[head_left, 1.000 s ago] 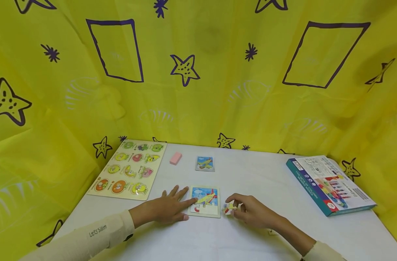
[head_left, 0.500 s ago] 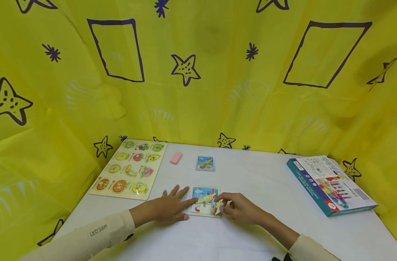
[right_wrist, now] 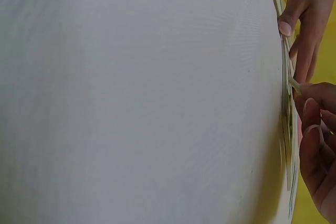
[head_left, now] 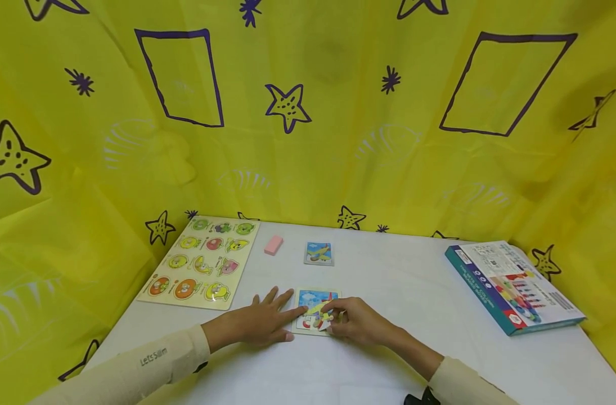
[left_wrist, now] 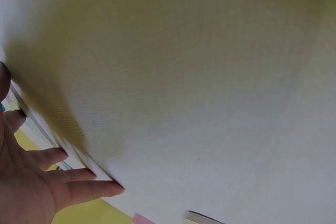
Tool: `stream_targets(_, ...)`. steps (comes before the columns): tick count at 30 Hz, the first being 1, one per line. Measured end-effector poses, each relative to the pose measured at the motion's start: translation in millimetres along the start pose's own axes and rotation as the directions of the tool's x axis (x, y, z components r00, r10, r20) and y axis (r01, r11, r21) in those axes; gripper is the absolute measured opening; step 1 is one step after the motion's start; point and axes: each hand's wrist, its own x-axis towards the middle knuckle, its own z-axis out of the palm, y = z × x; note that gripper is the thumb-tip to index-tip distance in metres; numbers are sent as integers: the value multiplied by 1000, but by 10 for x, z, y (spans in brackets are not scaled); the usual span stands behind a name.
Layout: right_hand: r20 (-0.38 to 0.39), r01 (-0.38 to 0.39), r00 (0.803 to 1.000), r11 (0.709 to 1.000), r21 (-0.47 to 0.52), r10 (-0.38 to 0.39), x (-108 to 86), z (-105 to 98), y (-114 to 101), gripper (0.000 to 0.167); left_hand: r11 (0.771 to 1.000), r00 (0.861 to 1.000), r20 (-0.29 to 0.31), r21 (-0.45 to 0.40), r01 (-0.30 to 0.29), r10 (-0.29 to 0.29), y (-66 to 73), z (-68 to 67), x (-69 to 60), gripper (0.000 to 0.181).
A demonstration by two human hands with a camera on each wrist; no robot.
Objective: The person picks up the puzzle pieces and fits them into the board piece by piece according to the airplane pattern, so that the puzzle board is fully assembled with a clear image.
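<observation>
A small jigsaw puzzle board (head_left: pixel 308 296) with a yellow airplane picture lies on the white table near its middle. My left hand (head_left: pixel 261 323) rests flat beside it, fingers spread, the index fingertip on the board's left part. Over the lower right of the board, my right hand (head_left: pixel 360 323) pinches a jigsaw piece (head_left: pixel 325 323) between thumb and index finger; the fingers partly hide it. The right wrist view shows that piece (right_wrist: pixel 294 83) edge-on, tilted at the board. Whether it touches the board there, I cannot tell.
Behind the board lies a small airplane picture card (head_left: pixel 319 253), with a pink block (head_left: pixel 274 245) to its left. A fruit puzzle board (head_left: pixel 198 264) lies at the left. A flat teal-edged box (head_left: pixel 512 287) sits at the right. A yellow curtain (head_left: pixel 328 140) closes off the back.
My right hand has moved left with the jigsaw piece, from beside the board to over its lower right part. The left hand has stayed in place.
</observation>
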Motion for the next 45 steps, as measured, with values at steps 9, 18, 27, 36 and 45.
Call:
stream_targets(9, -60, 4, 998, 997, -76, -8, 100, 45, -58, 24, 1000, 1000, -4, 1, -3, 3, -3, 9, 7, 62)
stream_targets(18, -84, -39, 996, 985, -165, 25, 102, 71, -82, 24, 1000, 1000, -5, -5, -7, 7, 11, -27, -15, 62)
stream_targets(27, -93, -68, 995, 964, -259, 45, 109, 86, -118, 30, 1000, 1000, -1, 2, -7, 7, -1, -17, -8, 62)
stream_targets(36, -111, -90, 992, 962, -258, 63, 90, 69, -86, 23, 1000, 1000, 7, 6, -10, 10, -10, -10, 4, 62)
stream_targets(45, -118, -62, 993, 967, -248, 33, 75, 80, -62, 20, 998, 999, 3, 22, -52, 52, 21, -29, 10, 60)
